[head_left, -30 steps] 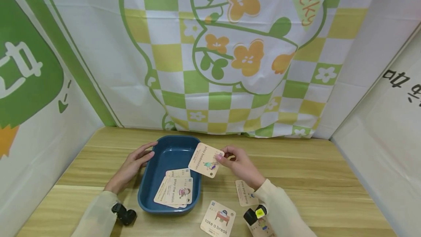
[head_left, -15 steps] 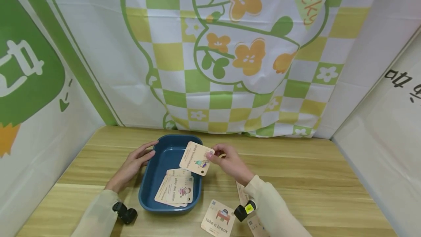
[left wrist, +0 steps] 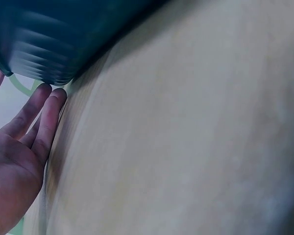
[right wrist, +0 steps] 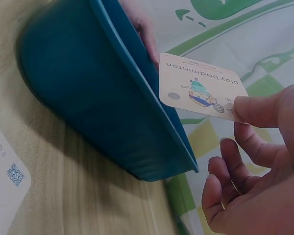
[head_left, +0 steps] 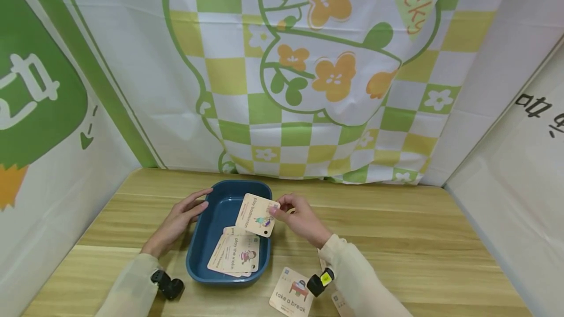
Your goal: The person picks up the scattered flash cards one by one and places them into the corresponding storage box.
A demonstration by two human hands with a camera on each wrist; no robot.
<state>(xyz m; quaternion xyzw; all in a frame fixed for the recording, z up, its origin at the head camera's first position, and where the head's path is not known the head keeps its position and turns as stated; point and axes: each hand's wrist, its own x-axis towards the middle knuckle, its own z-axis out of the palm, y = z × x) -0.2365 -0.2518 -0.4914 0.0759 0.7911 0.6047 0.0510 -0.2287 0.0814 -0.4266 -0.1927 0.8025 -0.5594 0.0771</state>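
A "play badminton" card (head_left: 256, 215) is pinched at its right edge between the thumb and a finger of my right hand (head_left: 301, 219). It hovers over the right rim of a blue plastic tray (head_left: 192, 253). Inside the tray lies a small pile of cards, a "play the violin" card (head_left: 241, 253) on top. My left hand (head_left: 178, 221) rests against the tray's left side with fairly straight fingers. In the left wrist view the fingertips (left wrist: 59, 93) touch the tray's outer wall near its far corner.
A "take a break" card (head_left: 292, 292) lies on the wooden table (head_left: 410, 243) right of the tray. Another card (head_left: 340, 303) is partly hidden under the right sleeve, and a sliver of one more shows above it. A patterned cloth (head_left: 326, 150) hangs behind the table.
My right hand has carried the "play badminton" card leftward, from beside the tray's right rim to further over the tray. The left hand and the tray stay nearly still.
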